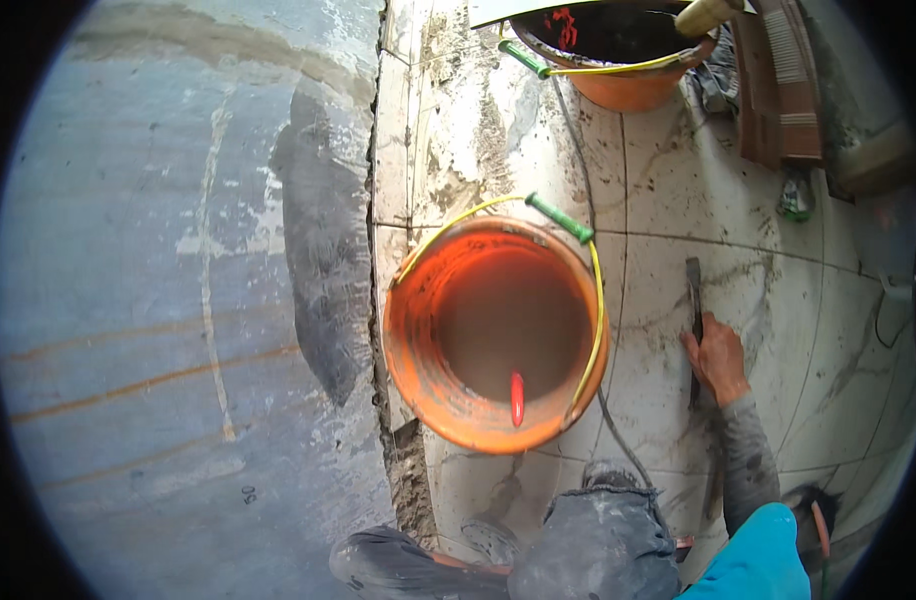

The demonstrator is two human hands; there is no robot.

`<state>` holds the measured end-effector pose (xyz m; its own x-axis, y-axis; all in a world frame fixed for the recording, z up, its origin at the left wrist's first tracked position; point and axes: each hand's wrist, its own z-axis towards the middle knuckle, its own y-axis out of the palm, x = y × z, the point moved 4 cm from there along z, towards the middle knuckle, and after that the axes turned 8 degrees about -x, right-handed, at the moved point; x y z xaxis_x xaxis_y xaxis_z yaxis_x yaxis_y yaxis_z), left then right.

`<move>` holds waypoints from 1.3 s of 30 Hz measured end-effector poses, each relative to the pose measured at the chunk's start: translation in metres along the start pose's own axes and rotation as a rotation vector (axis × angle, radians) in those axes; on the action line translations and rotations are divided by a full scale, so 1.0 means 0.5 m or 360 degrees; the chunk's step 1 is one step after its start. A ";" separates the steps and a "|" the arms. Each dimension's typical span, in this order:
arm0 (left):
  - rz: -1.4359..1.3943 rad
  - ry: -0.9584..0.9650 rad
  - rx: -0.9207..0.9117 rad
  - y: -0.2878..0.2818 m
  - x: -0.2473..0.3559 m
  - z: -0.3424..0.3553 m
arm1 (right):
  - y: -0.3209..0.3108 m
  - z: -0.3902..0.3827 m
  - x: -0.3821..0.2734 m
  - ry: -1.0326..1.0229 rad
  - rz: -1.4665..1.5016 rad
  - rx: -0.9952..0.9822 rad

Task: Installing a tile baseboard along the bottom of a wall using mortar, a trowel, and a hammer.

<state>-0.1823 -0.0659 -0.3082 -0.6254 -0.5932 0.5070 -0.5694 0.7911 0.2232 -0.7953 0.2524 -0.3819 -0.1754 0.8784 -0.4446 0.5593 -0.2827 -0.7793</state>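
My right hand point(719, 358) reaches forward over the tiled floor at the right, its fingers closed on a long, narrow, dark flat bar point(694, 285). The bar's exact kind is hard to make out. To the left of that hand stands an orange bucket point(408, 350) with cloudy grey-brown liquid point(513, 320) in it. A red handle point(518, 400) sticks up against the bucket's near inner side; the rest of that tool is hidden in the liquid. The bucket's yellow wire handle has a green grip point(559, 218). My left hand is out of view.
A grey wall point(158, 250) with a dark patch point(323, 260) rises at the left. Another orange bucket point(633, 95) with dark contents stands at the far side, near brown boxes point(773, 90) and a can point(795, 197). A dark cable point(585, 170) runs along the tiles.
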 end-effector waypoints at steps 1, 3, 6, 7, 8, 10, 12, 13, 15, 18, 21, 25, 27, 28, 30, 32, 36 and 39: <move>-0.0085 0.0112 0.0071 0.012 -0.012 -0.003 | -0.004 0.005 0.002 -0.0007 0.0014 -0.0012; -0.0257 0.0330 0.0210 0.032 -0.045 -0.017 | -0.010 0.015 0.005 0.0017 0.0021 -0.0072; -0.0519 0.0656 0.0420 0.053 -0.107 -0.062 | -0.013 0.024 -0.002 0.0012 0.0003 -0.0082; -0.0606 0.0768 0.0490 0.058 -0.129 -0.084 | -0.014 0.028 -0.005 0.0006 0.0004 -0.0100; -0.0692 0.0881 0.0563 0.065 -0.152 -0.109 | -0.012 0.032 -0.007 0.0037 -0.0019 -0.0141; -0.0776 0.0973 0.0597 0.042 -0.185 -0.132 | -0.027 0.029 0.006 0.0106 -0.0053 -0.0162; -0.0767 0.0099 0.1374 -0.035 -0.245 -0.133 | -0.031 0.029 0.007 0.0146 -0.0085 -0.0171; -0.0773 0.0110 0.1399 -0.041 -0.247 -0.115 | -0.026 0.033 0.000 0.0123 -0.0075 -0.0185; -0.0477 -0.0316 0.2649 -0.060 -0.263 -0.126 | -0.020 0.038 -0.012 0.0077 -0.0020 -0.0178; -0.0767 0.0039 0.1306 0.019 -0.210 -0.171 | -0.017 0.025 -0.001 0.0080 -0.0026 -0.0051; -0.0905 0.0071 0.0983 0.056 -0.160 -0.169 | -0.022 0.017 -0.002 0.0086 -0.0052 -0.0039; -0.1138 0.0137 0.0574 0.112 -0.147 -0.120 | -0.023 0.019 0.013 0.0102 -0.0144 -0.0114; -0.1228 0.0221 0.0331 0.079 -0.161 -0.077 | -0.013 0.029 0.008 0.0021 -0.0065 -0.0248; -0.1298 0.0282 0.0086 0.059 -0.173 -0.055 | -0.020 0.026 0.001 -0.0017 -0.0098 -0.0263; -0.1412 0.0420 -0.0372 0.053 -0.202 -0.054 | -0.045 0.008 0.002 -0.0076 -0.0053 -0.0020; -0.1586 -0.0094 -0.0584 0.108 -0.121 0.008 | -0.093 -0.031 0.015 -0.0119 -0.0140 0.0019; -0.1078 -0.0312 -0.0008 0.059 -0.127 0.009 | -0.242 -0.106 -0.243 -0.0714 0.0434 0.0541; -0.0638 0.0004 0.0333 0.076 -0.124 0.044 | -0.254 -0.116 -0.443 -0.1283 0.0625 0.0394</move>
<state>-0.1768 -0.0024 -0.3495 -0.3320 -0.8461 0.4169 -0.8623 0.4514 0.2296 -0.7806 0.1158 -0.1588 -0.5723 0.1955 -0.7964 0.5250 -0.6587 -0.5389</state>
